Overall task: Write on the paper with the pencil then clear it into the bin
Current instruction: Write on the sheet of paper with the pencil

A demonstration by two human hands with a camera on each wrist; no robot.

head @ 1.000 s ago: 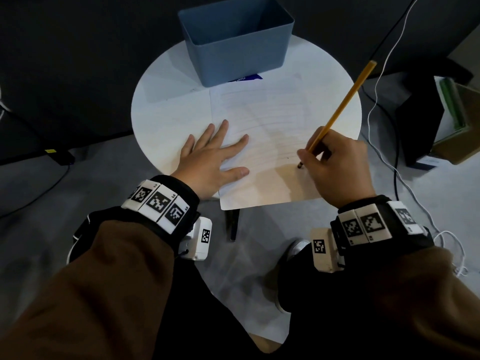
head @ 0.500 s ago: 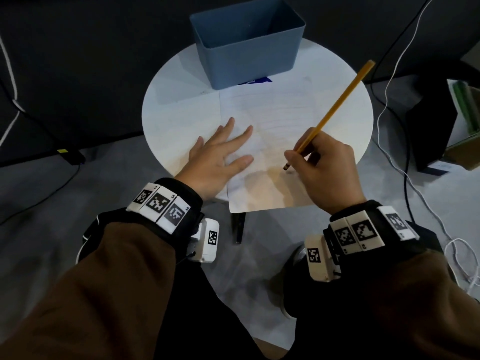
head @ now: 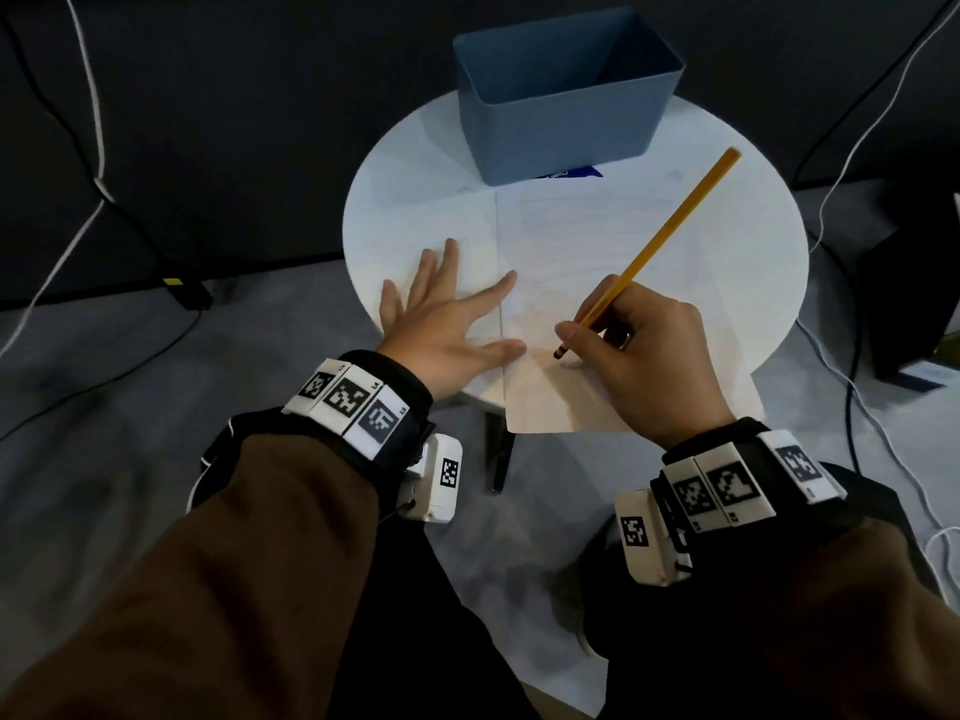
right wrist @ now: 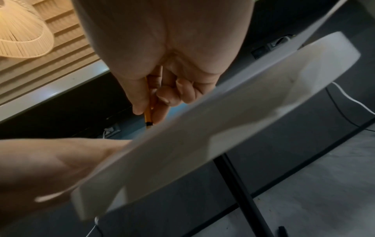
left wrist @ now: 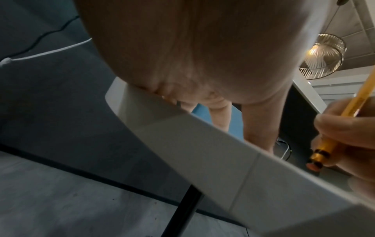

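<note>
Grey floor (head: 130,407) with trailing cables surrounds a round white worktop (head: 415,200). On it lies the paper (head: 597,241), its near edge hanging over the rim, and just behind the sheet stands the blue bin (head: 561,111). The left hand (head: 447,324) lies flat with fingers straight and spread, pressing the sheet's left edge. The right hand (head: 649,356) has its fingers curled round the yellow pencil (head: 670,236), whose lower end is at the paper, its far end tilted up to the right.

No legible text (blue label (head: 569,173) blurred).
</note>
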